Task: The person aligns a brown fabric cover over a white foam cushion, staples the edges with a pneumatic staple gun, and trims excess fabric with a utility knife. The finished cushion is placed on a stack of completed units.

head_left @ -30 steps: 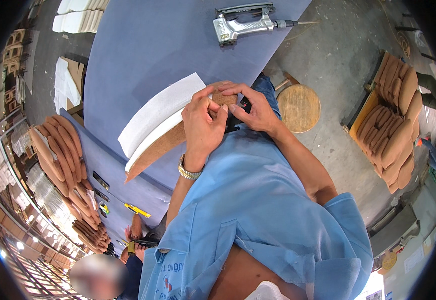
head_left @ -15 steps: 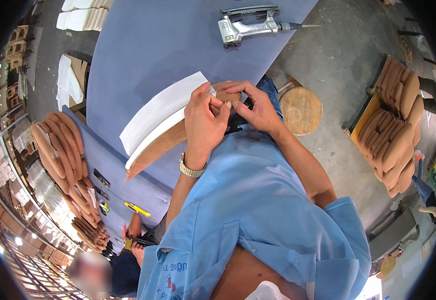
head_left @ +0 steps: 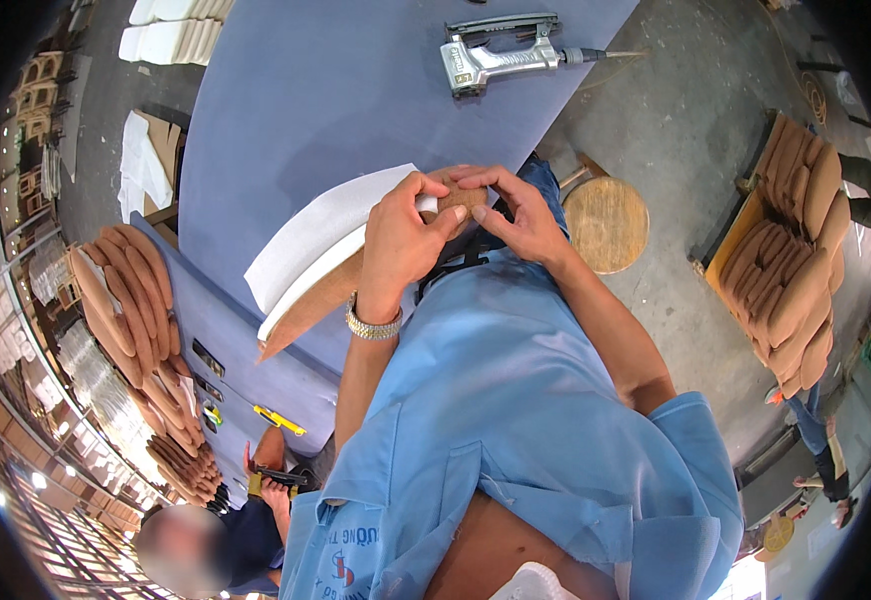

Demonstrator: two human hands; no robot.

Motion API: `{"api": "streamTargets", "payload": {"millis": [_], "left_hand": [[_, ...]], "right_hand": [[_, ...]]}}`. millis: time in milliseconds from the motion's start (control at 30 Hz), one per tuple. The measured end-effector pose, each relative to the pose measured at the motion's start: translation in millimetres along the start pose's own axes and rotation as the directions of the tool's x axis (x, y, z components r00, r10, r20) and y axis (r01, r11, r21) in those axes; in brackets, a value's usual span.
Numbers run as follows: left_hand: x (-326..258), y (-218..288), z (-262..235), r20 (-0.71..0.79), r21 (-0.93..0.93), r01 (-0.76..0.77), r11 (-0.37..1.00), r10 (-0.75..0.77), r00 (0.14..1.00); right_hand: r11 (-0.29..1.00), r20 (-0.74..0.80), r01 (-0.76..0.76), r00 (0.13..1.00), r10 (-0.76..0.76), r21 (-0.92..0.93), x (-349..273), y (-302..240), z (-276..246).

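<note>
Left hand [head_left: 403,235] and right hand [head_left: 518,218], half-curled, pinch the brown pad [head_left: 324,295] at one end; silver stapler [head_left: 506,63] lies beyond it.

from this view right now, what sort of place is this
Probably an upholstery workshop: stacked brown padded pieces, an apparent staple gun on the blue table, and a curved piece held by left hand and right hand.
</note>
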State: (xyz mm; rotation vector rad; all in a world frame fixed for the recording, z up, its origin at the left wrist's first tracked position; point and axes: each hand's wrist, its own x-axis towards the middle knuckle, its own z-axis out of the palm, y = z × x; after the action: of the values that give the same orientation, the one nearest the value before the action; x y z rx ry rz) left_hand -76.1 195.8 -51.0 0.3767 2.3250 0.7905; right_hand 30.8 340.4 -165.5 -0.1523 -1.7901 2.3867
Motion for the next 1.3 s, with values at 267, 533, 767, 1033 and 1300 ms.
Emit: {"api": "streamTargets", "payload": {"millis": [267, 533, 767, 1033, 1300], "left_hand": [[0, -5, 3, -0.05, 0.017, -0.059, 0.998, 0.06, 0.997], [2, -1, 0, -0.028, 0.002, -0.023, 1.0, 0.023, 0.999], [1, -1, -1, -0.021, 0.008, -0.034, 0.999, 0.034, 0.999], [6, -27, 2, -0.191, -0.105, -0.408, 0.907, 0.384, 0.903], [-18, -24, -15, -0.139, 0.347, -0.548, 0.761, 0.62, 0.772]], "right_hand": [[0.998, 0.071, -0.064, 0.995, 0.064, 0.001, -2, 0, -5], [0.999, -0.039, -0.021, 0.999, 0.02, -0.034, -1, 1, 3], [0.998, -0.031, -0.024, 0.999, 0.023, -0.051, 1, 0, 3], [0.984, -0.084, -0.014, 0.997, -0.001, -0.18, 9, -2, 10], [0.983, -0.091, -0.029, 0.996, 0.012, -0.184, 14, -3, 9]]}}
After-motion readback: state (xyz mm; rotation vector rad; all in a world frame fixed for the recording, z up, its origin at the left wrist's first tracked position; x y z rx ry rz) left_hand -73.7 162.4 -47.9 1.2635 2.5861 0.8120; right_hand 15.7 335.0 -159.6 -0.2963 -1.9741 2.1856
